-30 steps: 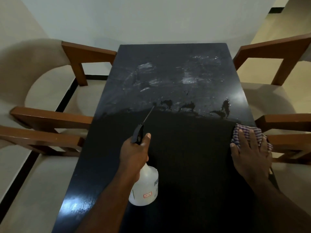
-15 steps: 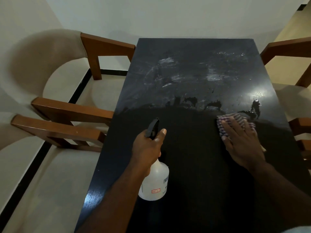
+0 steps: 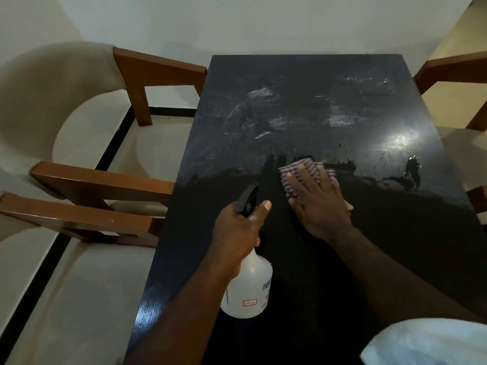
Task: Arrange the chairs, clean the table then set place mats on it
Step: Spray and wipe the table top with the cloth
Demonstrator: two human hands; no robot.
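Observation:
A black table (image 3: 329, 101) fills the middle of the view, smeared and wet across its far half. My left hand (image 3: 239, 227) grips the neck of a white spray bottle (image 3: 249, 288) with a black nozzle, held over the table's near left part. My right hand (image 3: 319, 204) lies flat on a checked purple-and-white cloth (image 3: 300, 171), pressing it onto the table near the centre, at the edge of the wet streaks. Most of the cloth is hidden under my fingers.
Two cream armchairs with brown wooden arms (image 3: 100, 180) stand tight against the table's left side. More wooden chair arms (image 3: 453, 69) show at the right edge. A pale wall runs behind the table's far end.
My right hand has slid the cloth leftward from the table's right edge to near its centre. The spray bottle stays in my left hand, almost unmoved.

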